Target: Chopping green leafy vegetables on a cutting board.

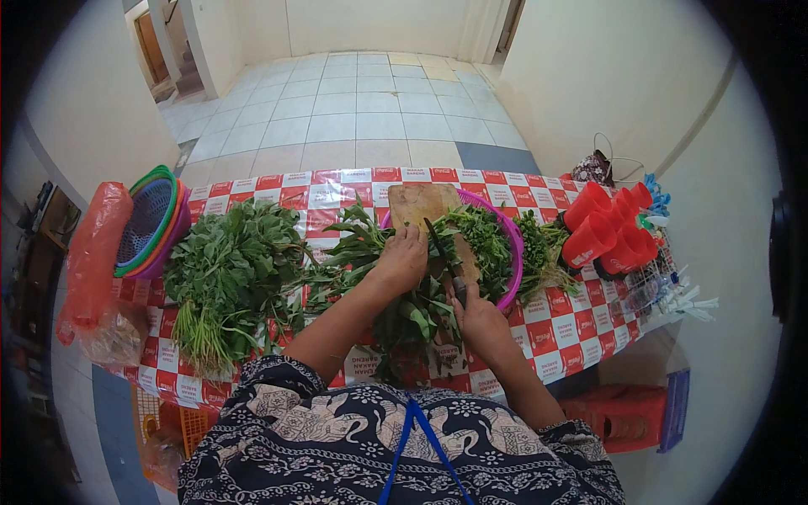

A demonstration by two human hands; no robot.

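My right hand (485, 325) grips the dark handle of a kitchen knife (435, 238). Its blade points away from me, over a worn wooden cutting board (421, 201). Just left of the blade, my left hand (404, 255) is bent over a bunch of long-leaved greens (356, 233) and holds it against the board; the fingertips are partly hidden. More leaves hang toward me between my forearms. The board lies across a magenta plastic basket (519, 252), which contains cut leafy greens (489, 243).
A large heap of leafy greens (230, 252) lies left, beside stacked colander baskets (148, 218) and a red plastic bag (95, 252). Right of the basket are more greens (540, 246), red plastic cups (590, 240) and a wire rack (656, 284). A checkered cloth (555, 344) covers the table.
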